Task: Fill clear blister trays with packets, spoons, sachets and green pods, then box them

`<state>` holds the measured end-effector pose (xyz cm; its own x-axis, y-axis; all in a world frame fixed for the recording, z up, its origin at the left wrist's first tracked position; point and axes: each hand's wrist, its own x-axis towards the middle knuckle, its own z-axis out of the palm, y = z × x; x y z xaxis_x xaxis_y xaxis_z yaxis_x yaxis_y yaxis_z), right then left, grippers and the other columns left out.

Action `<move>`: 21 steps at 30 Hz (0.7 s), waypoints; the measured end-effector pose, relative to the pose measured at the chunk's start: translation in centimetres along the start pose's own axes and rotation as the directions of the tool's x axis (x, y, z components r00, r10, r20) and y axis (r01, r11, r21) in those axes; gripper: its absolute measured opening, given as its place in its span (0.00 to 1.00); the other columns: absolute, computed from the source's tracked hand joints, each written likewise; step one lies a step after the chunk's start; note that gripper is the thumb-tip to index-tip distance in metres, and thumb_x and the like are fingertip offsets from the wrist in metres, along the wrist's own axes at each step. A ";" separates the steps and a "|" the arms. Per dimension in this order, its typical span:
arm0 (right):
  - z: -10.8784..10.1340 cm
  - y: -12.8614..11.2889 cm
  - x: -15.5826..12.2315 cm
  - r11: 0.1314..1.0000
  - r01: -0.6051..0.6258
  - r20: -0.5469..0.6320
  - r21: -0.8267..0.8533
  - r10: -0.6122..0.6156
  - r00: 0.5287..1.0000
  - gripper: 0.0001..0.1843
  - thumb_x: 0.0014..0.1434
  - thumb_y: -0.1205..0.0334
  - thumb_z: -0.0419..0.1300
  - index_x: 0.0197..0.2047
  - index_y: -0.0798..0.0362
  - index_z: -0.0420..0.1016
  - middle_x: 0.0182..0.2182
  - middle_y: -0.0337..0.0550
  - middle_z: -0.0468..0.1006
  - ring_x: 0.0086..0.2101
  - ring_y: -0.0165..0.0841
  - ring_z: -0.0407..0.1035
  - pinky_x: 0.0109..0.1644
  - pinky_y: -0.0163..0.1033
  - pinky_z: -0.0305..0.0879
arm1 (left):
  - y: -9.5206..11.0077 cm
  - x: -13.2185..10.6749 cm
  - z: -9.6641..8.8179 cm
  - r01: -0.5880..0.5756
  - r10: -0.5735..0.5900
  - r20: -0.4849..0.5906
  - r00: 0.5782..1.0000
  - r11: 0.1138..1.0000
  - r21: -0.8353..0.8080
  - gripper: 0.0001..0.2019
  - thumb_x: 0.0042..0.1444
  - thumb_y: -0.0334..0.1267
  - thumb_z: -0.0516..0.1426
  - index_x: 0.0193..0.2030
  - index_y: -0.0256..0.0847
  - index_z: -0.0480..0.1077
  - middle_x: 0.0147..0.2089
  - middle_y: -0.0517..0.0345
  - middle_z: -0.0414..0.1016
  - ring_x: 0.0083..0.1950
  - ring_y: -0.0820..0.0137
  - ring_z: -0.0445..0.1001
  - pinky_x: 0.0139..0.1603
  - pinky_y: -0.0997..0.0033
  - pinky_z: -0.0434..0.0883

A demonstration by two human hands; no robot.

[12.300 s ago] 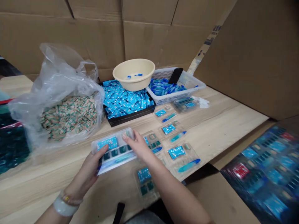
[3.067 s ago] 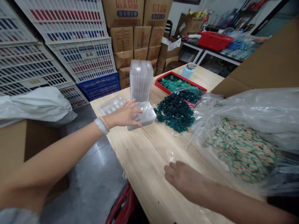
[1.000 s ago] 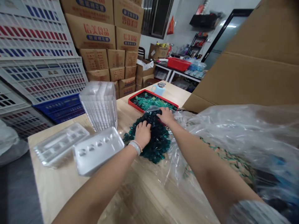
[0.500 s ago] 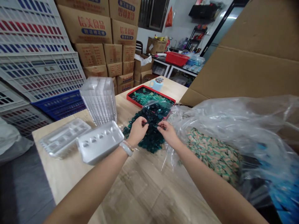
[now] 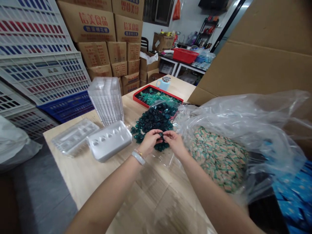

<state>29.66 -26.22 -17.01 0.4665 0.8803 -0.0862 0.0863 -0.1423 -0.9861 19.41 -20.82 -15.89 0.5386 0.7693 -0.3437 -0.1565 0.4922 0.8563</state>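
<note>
My left hand (image 5: 151, 143) and my right hand (image 5: 174, 141) meet at the near side of a pile of dark teal, glossy, translucent pieces (image 5: 153, 120). Between their fingertips is a small dark teal piece (image 5: 161, 136), pinched from both sides and partly hidden. Behind the pile, a red-rimmed black tray (image 5: 140, 103) holds lighter green bits. To the left are a white plastic tray with a row of round hollows (image 5: 109, 146), a clear moulded tray (image 5: 73, 138) and a tall stack of clear trays (image 5: 107, 100).
At right, a clear plastic bag (image 5: 219, 113) holds many small green-and-tan wrapped packets (image 5: 216, 156). Blue packets (image 5: 297, 195) lie at lower right. A light blue lidded mug (image 5: 163, 84) stands at the back of the wooden table (image 5: 136, 201). Cardboard boxes (image 5: 95, 55) and plastic crates (image 5: 44, 71) rise beyond.
My hands have drawn together and come nearer over the front of the pile, with the dark teal piece now between the fingertips. The camera view has shifted slightly.
</note>
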 end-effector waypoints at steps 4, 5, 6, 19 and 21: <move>0.1 0.7 0.3 0.976 0.132 -0.074 -0.173 -0.146 0.987 0.09 0.41 0.62 0.55 0.29 0.54 0.66 0.23 0.37 0.67 0.24 0.28 0.62 0.30 0.36 0.61 | -0.1 0.2 -0.3 -0.060 0.068 -0.109 0.992 0.995 0.078 0.10 0.44 0.22 0.51 0.31 0.35 0.68 0.24 0.62 0.66 0.23 0.80 0.64 0.19 0.84 0.60; 0.0 0.9 0.3 0.959 0.157 -0.112 -0.237 -0.187 0.976 0.07 0.42 0.63 0.54 0.28 0.54 0.66 0.22 0.37 0.67 0.24 0.28 0.61 0.30 0.36 0.61 | -0.1 0.2 -0.5 -0.079 0.090 -0.131 0.987 0.993 0.092 0.10 0.44 0.22 0.51 0.32 0.36 0.69 0.23 0.63 0.64 0.21 0.81 0.62 0.18 0.85 0.57; -0.1 1.1 0.2 0.943 0.171 -0.135 -0.287 -0.216 0.967 0.06 0.43 0.64 0.53 0.28 0.54 0.67 0.22 0.37 0.66 0.24 0.28 0.61 0.30 0.36 0.60 | -0.1 0.1 -0.8 -0.096 0.111 -0.150 0.982 0.990 0.106 0.09 0.45 0.23 0.51 0.32 0.36 0.69 0.21 0.64 0.63 0.20 0.82 0.60 0.17 0.85 0.55; 1.5 -0.2 -2.7 0.979 0.183 0.074 -0.084 -0.177 0.981 0.14 0.48 0.61 0.53 0.39 0.54 0.70 0.28 0.40 0.73 0.28 0.29 0.68 0.35 0.38 0.67 | -0.5 -2.3 -1.2 -0.081 0.080 -0.018 0.997 0.997 -0.002 0.14 0.42 0.24 0.47 0.36 0.38 0.64 0.20 0.65 0.62 0.20 0.78 0.62 0.18 0.81 0.57; 1.4 -0.8 -3.2 0.991 0.118 0.066 -0.066 -0.114 0.991 0.12 0.47 0.61 0.53 0.35 0.55 0.70 0.23 0.37 0.72 0.23 0.27 0.66 0.29 0.35 0.66 | -0.6 -2.8 -1.2 -0.139 0.135 0.050 0.990 0.988 0.071 0.14 0.42 0.25 0.47 0.36 0.38 0.66 0.20 0.65 0.62 0.20 0.78 0.61 0.18 0.81 0.56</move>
<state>26.91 -28.27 -16.17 0.3941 0.9189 0.0173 0.1989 -0.0669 -0.9777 16.98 -22.74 -15.91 0.5535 0.8072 -0.2049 -0.1705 0.3507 0.9208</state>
